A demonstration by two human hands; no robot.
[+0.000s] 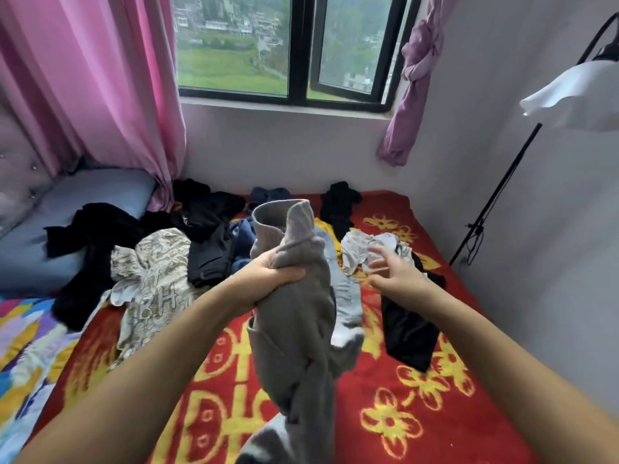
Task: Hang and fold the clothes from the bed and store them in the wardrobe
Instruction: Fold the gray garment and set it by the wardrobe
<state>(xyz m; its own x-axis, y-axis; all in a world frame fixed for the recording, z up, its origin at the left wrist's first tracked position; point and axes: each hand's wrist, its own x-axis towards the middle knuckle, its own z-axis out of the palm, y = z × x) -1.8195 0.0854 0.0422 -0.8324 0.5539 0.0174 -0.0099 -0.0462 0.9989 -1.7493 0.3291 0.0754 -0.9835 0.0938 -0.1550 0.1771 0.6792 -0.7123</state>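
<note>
Two bare arms reach out over the bed (435, 413), which wears a red cover with yellow flowers. Farthest left, a patchwork quilt (23, 346) lies along the bed's edge, with a blue pillow (67, 209) behind it against a padded headboard and a pink curtain (100, 78) hanging above. A black garment (97, 229) sprawls from the pillow onto the cover, and just beside it lies a cream printed shirt (154, 279), crumpled. More dark clothes (207, 249) are heaped behind that, near the wall under the window (284, 45).

In the middle, the left hand (268, 283) has its fingers curled tight round a grey garment (294, 329), gripping it near the top, so that the cloth stands up above the fist and hangs down twisted below it, off the bed. A pale blue piece (345, 296) lies on the cover right behind it.

Further right, the right hand (392, 272) hangs in the air with fingers spread and relaxed, holding nothing, just above a white cloth (365, 249) and a black garment (405, 329) lying on the cover. Another black piece (338, 202) sits near the far wall. At the far right, a floor lamp (569, 95) with a white shade stands by the wall, and a knotted purple curtain (412, 78) hangs beside the window.
</note>
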